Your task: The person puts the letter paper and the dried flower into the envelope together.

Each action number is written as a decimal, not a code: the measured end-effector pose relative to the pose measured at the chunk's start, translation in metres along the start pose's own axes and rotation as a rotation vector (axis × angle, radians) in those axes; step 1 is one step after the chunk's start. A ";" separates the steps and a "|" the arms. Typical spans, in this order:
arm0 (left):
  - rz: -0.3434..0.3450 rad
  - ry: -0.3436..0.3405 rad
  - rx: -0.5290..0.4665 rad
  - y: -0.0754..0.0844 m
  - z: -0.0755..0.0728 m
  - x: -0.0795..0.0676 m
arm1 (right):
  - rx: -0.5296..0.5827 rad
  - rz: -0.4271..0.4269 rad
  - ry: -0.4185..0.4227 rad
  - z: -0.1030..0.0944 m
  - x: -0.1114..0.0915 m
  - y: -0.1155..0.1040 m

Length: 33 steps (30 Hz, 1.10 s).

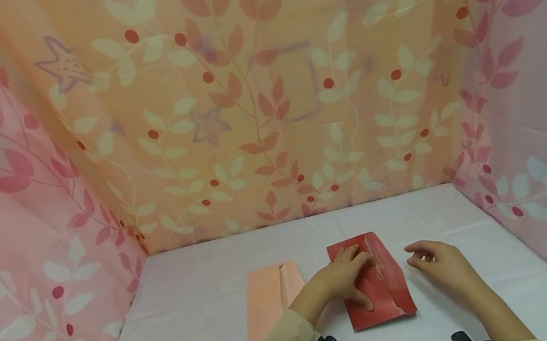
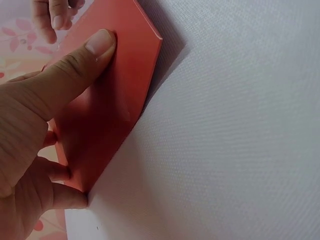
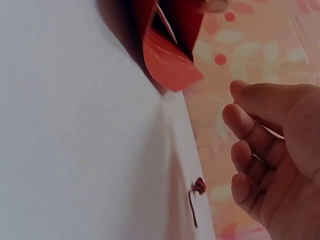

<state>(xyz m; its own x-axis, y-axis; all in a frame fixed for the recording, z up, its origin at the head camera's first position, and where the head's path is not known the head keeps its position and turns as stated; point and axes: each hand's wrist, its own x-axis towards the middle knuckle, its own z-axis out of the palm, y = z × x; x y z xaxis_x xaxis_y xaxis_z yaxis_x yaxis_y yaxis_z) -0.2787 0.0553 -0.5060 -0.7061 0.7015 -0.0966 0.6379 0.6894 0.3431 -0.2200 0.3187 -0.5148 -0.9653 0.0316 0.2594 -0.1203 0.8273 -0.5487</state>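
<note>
A red envelope (image 1: 373, 292) lies on the table with its flap (image 1: 390, 271) raised along the right side. Across its face rests my left hand (image 1: 343, 276), fingers spread and thumb pressing the red paper near the lower edge. The left wrist view shows that thumb (image 2: 87, 60) flat on the envelope, the other fingertips at its edge. To the right, apart from the flap, my right hand (image 1: 441, 263) hovers with loosely bent fingers and nothing in them. In the right wrist view, the flap (image 3: 170, 62) stands away from the envelope's body.
A peach envelope (image 1: 261, 297) lies left of the red one, partly covered by my left forearm. The table (image 1: 182, 304) has a white cloth. Patterned curtains (image 1: 253, 108) enclose it at the back and both sides.
</note>
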 end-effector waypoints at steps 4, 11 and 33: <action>0.005 -0.012 -0.012 0.001 -0.003 -0.002 | -0.059 0.014 -0.003 -0.011 -0.003 0.011; 0.000 -0.008 -0.016 -0.001 0.000 -0.002 | -0.098 0.105 -0.046 -0.022 -0.012 0.022; 0.006 -0.004 -0.044 -0.002 -0.002 -0.004 | -0.144 0.162 -0.102 -0.018 -0.021 0.047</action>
<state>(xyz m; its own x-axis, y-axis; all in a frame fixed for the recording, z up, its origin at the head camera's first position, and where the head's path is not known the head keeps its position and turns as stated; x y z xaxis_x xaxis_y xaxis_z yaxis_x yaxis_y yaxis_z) -0.2781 0.0508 -0.5049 -0.7011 0.7062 -0.0981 0.6281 0.6768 0.3840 -0.2008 0.3666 -0.5316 -0.9886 0.1199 0.0912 0.0657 0.8878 -0.4554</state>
